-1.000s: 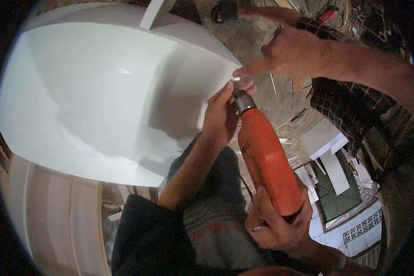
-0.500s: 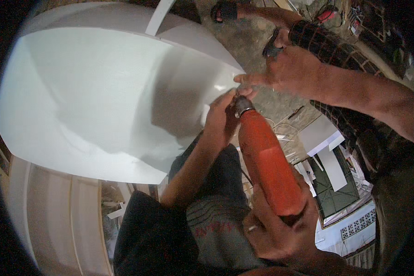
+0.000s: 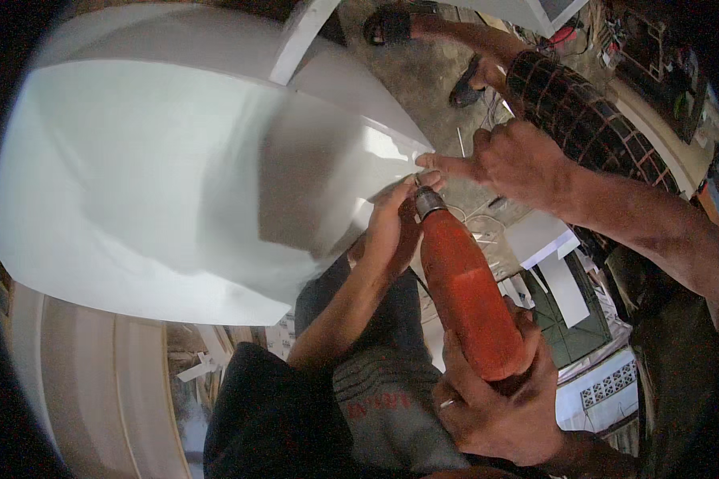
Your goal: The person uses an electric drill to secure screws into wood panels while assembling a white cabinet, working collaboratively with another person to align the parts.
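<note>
My right hand (image 3: 495, 399) is wrapped round the rear of an orange power drill (image 3: 475, 299), with a ring on one finger. The drill's metal chuck (image 3: 430, 201) points up and left at the corner of a large white panel (image 3: 160, 176). My left hand (image 3: 393, 219) is closed beside the chuck, fingertips together at the panel's right corner; whatever they pinch is too small to make out. From the right, another person's hand (image 3: 519, 164) reaches in, one finger extended to that same corner, just beyond my fingertips.
A narrow white strip (image 3: 305, 40) rises from the panel's far edge. The other person's leg in checked cloth (image 3: 591, 112) and sandalled foot (image 3: 391, 24) are beyond the corner. White offcuts (image 3: 563, 291) lie at right. Pale boards (image 3: 88, 367) stand at lower left.
The panel corner, drill tip and my left hand sit slightly lower and further right in view. The other person's hand has shifted, its fingers more curled. A white piece has appeared at the top.
</note>
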`<state>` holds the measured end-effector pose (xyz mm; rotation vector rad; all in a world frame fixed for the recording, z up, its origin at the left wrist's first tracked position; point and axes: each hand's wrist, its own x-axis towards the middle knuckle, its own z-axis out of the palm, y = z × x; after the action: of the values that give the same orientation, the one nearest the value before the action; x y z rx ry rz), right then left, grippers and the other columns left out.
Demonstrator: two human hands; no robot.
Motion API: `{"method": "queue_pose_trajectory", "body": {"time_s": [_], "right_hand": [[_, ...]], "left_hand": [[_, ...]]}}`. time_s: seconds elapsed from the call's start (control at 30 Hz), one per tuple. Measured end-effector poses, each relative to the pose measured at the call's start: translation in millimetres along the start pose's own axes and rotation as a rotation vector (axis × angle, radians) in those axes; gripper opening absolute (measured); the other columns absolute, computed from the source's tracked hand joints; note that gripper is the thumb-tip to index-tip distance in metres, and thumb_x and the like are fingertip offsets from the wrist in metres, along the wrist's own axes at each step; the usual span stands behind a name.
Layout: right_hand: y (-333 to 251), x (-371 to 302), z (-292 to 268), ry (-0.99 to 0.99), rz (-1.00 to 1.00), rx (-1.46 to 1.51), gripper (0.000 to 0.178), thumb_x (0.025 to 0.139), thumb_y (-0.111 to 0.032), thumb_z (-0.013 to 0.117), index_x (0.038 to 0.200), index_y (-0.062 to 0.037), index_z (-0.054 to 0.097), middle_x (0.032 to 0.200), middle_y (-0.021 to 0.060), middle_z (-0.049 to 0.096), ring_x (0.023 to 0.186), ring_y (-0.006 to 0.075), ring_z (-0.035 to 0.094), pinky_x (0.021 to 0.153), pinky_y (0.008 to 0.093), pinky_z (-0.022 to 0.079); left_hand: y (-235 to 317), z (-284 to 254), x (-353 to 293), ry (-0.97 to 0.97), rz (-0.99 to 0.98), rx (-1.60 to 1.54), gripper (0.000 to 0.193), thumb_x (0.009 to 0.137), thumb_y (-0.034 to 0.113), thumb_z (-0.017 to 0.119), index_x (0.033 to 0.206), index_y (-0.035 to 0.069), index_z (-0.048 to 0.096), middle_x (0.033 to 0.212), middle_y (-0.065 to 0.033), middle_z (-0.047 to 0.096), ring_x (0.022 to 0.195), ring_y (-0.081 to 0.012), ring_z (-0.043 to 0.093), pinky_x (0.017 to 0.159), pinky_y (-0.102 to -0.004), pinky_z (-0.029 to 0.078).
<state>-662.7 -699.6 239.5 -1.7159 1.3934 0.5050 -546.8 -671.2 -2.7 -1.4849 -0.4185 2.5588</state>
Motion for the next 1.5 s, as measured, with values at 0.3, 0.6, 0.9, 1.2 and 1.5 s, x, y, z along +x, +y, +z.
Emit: {"method": "queue_pose_trajectory", "body": {"time_s": [0.3, 0.6, 0.9, 1.2, 1.5], "right_hand": [[-18.0, -21.1, 29.0, 0.331, 0.736, 1.034, 0.043, 0.072, -0.017, 0.067, 0.110, -0.0029, 0.051, 0.100, 0.0114, 0.052, 0.098, 0.0205, 0.051, 0.085, 0.0378, 0.043], [-35.8, -15.4, 67.0, 0.637, 1.165, 1.451, 0.065, 0.070, -0.017, 0.073, 0.119, 0.0037, 0.035, 0.103, 0.0118, 0.045, 0.101, 0.0198, 0.046, 0.089, 0.0319, 0.039], [-29.5, -12.2, 62.2, 0.702, 1.252, 1.617, 0.066, 0.067, -0.011, 0.074, 0.115, 0.0029, 0.031, 0.103, 0.0129, 0.043, 0.098, 0.0203, 0.048, 0.088, 0.0317, 0.039], [-24.8, -8.0, 61.2, 0.635, 1.299, 1.640, 0.067, 0.065, -0.010, 0.075, 0.110, -0.0012, 0.027, 0.098, 0.0121, 0.044, 0.092, 0.0187, 0.049, 0.082, 0.0323, 0.041], [-37.6, 5.5, 56.4, 0.757, 1.436, 1.654, 0.060, 0.065, -0.010, 0.074, 0.105, -0.0013, 0.030, 0.093, 0.0104, 0.045, 0.087, 0.0182, 0.049, 0.079, 0.0313, 0.041]], "left_hand": [[-3.0, -6.0, 2.5, 0.046, 0.005, 0.044, 0.029, 0.090, 0.022, 0.046, 0.104, 0.000, 0.058, 0.105, -0.0109, 0.061, 0.108, -0.0217, 0.053, 0.083, -0.0347, 0.044], [-9.2, -3.9, 7.0, -0.038, 0.041, 0.100, 0.042, 0.091, 0.030, 0.046, 0.116, -0.003, 0.047, 0.121, -0.0158, 0.049, 0.117, -0.0276, 0.046, 0.092, -0.0498, 0.044], [-4.4, 55.7, -44.5, -0.227, -0.171, -0.244, 0.045, 0.090, 0.034, 0.048, 0.125, 0.006, 0.040, 0.110, -0.0126, 0.053, 0.098, -0.0224, 0.053, 0.093, -0.0430, 0.042], [-8.6, 60.2, -37.9, -0.039, -0.206, -0.166, 0.043, 0.084, 0.023, 0.056, 0.122, 0.010, 0.041, 0.095, -0.0073, 0.050, 0.092, -0.0230, 0.053, 0.086, -0.0405, 0.045], [-1.5, 67.3, -41.6, 0.059, -0.223, -0.104, 0.040, 0.085, 0.023, 0.056, 0.120, 0.010, 0.043, 0.091, -0.0054, 0.053, 0.085, -0.0221, 0.057, 0.077, -0.0373, 0.048]]}}
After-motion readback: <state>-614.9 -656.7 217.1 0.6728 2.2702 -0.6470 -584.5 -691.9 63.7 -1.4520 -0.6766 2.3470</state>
